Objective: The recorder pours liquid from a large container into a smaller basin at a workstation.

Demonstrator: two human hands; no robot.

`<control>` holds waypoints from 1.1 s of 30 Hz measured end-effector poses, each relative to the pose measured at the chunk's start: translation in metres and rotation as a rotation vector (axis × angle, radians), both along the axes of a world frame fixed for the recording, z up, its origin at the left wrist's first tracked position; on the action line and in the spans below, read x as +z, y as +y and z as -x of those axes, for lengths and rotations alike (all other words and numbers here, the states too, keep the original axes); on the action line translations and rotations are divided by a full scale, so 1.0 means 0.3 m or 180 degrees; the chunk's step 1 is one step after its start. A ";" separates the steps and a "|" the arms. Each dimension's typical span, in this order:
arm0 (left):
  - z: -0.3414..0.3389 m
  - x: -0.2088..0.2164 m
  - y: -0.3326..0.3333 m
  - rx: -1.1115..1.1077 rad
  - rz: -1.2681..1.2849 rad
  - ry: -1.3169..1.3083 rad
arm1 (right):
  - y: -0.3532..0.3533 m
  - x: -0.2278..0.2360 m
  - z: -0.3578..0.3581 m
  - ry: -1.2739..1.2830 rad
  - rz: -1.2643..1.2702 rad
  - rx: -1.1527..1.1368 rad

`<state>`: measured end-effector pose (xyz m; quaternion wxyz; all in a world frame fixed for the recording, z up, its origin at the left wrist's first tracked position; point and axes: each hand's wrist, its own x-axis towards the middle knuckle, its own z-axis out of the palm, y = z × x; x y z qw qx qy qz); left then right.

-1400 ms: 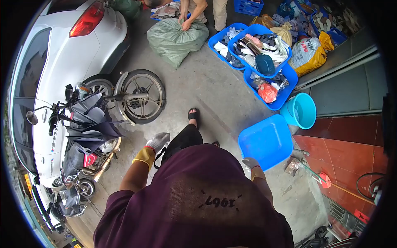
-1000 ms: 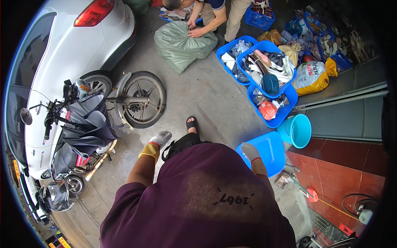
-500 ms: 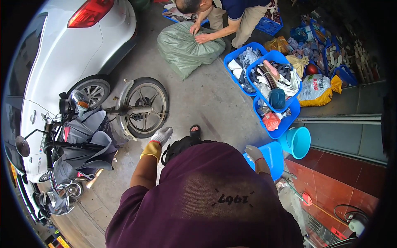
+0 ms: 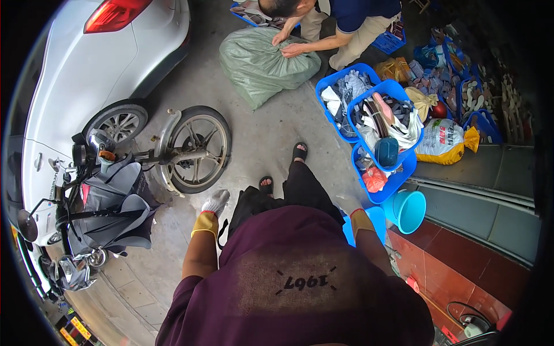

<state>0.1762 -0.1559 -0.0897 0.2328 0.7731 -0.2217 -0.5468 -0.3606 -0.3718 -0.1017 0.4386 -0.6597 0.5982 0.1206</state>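
Note:
My left hand (image 4: 216, 202), in a grey glove with a yellow cuff, hangs at my side, loosely open with nothing in it. The motorcycle's front wheel (image 4: 201, 149) stands just ahead of it. My right hand (image 4: 349, 204), gloved alike, hangs on the other side; it is slightly blurred but looks open and without anything in it. Beside and partly under that hand is a blue plastic basket (image 4: 376, 221), mostly covered by my forearm. Farther ahead, a person's hands (image 4: 288, 46) grip the gathered top of a bulging green woven sack (image 4: 262, 69).
At the right are blue baskets (image 4: 353, 137) filled with cloth pieces and shoe parts, a turquoise bucket (image 4: 411, 210) and a white-and-yellow sack (image 4: 443, 141). A white car (image 4: 69, 104) and a motorcycle with a grey cover (image 4: 115, 216) stand at the left. Concrete floor (image 4: 259, 130) lies ahead.
I have stepped forward, and both my sandalled feet now show. My right hand has swung forward, slightly away from the blue basket. The person ahead still grips the sack's top.

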 end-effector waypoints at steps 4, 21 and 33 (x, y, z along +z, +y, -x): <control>0.023 0.036 -0.070 0.0133 0.0018 0.0127 | -0.181 -0.019 -0.040 0.0122 -0.0068 0.0342; 0.120 0.239 -0.606 -0.0081 0.0237 -0.0265 | -0.743 0.098 -0.134 -0.0420 0.0296 0.0721; 0.114 0.132 -0.581 0.0557 0.0092 -0.0006 | -0.866 0.047 -0.078 -0.0305 -0.0075 0.0348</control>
